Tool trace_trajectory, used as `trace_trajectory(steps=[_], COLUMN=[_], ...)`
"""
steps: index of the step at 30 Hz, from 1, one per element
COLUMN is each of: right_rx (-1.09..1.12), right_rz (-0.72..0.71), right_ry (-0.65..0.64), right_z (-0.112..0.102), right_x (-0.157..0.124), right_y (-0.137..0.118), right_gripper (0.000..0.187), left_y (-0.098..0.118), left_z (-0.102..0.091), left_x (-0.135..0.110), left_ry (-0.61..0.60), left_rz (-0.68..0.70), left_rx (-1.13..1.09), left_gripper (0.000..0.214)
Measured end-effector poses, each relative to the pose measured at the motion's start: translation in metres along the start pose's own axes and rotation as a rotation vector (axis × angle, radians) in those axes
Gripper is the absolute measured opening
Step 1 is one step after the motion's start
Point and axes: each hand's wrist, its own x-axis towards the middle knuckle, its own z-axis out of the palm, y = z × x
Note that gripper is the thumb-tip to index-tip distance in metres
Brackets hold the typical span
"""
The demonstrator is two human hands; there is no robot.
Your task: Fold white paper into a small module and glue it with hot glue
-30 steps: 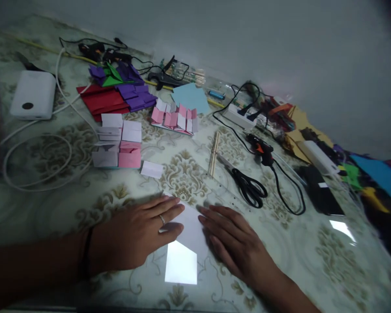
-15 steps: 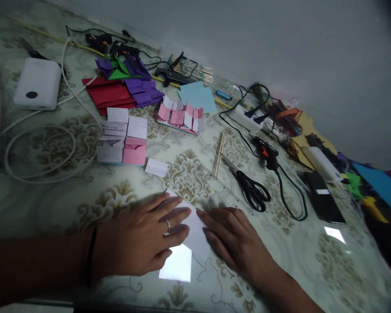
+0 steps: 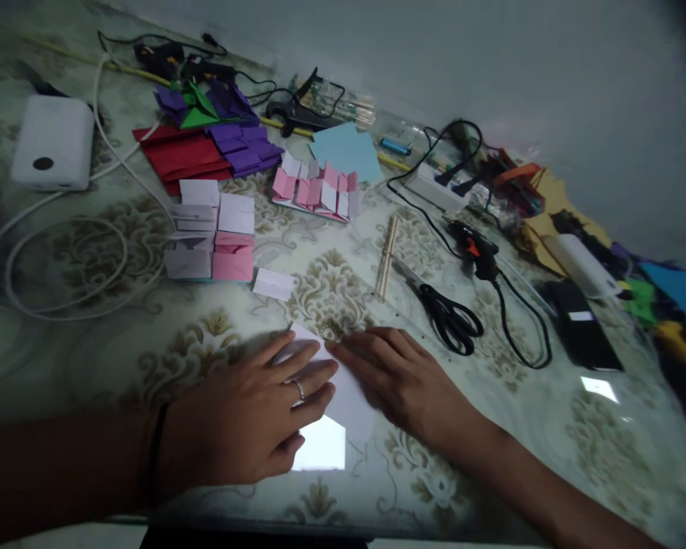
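A sheet of white paper (image 3: 351, 396) lies on the patterned table in front of me, partly hidden by both hands. My left hand (image 3: 257, 412), with a ring and a dark wristband, rests palm down across it with fingers spread. From the other side, my right hand (image 3: 400, 374) sets its stretched fingertips on the paper's upper right edge; its thumb is mostly hidden. Just beyond the hands is a small folded white paper piece (image 3: 273, 284). Farther off sit a pink and white folded-paper block (image 3: 233, 255) and a similar pink and white block (image 3: 315, 191).
Black-handled scissors (image 3: 451, 320) and thin wooden sticks (image 3: 387, 255) lie beyond my right hand. Nearby are a glue gun (image 3: 477, 252) with its cord, a black phone (image 3: 586, 328) and a power strip (image 3: 437, 191). A white power bank (image 3: 54, 145) and red folded paper (image 3: 183, 156) are at left.
My right hand has slid up along the paper's edge, away from me. The left hand stays spread on the sheet. The whole view has shifted slightly.
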Motion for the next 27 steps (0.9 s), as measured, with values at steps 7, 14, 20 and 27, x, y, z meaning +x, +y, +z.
trace_trajectory(steps=[7, 14, 20, 27], right_rx=[-0.019, -0.049, -0.102, -0.084], right_rz=[-0.034, -0.119, -0.125, -0.131], right_ry=[-0.016, -0.005, -0.025, -0.012], right_z=[-0.003, -0.004, -0.006, -0.006], right_x=[0.019, 0.035, 0.057, 0.056], right_y=[0.002, 0.0, -0.008, -0.007], right_gripper=[0.047, 0.041, 0.029, 0.029], left_y=[0.004, 0.003, 0.003, 0.003], left_z=[-0.001, 0.001, 0.0, -0.003], left_x=[0.0, 0.0, 0.003, 0.003], left_ry=[-0.042, -0.034, -0.039, -0.055], left_rz=[-0.024, -0.02, -0.027, -0.032], left_rx=[0.007, 0.015, 0.01, 0.0], left_gripper=[0.053, 0.057, 0.055, 0.053])
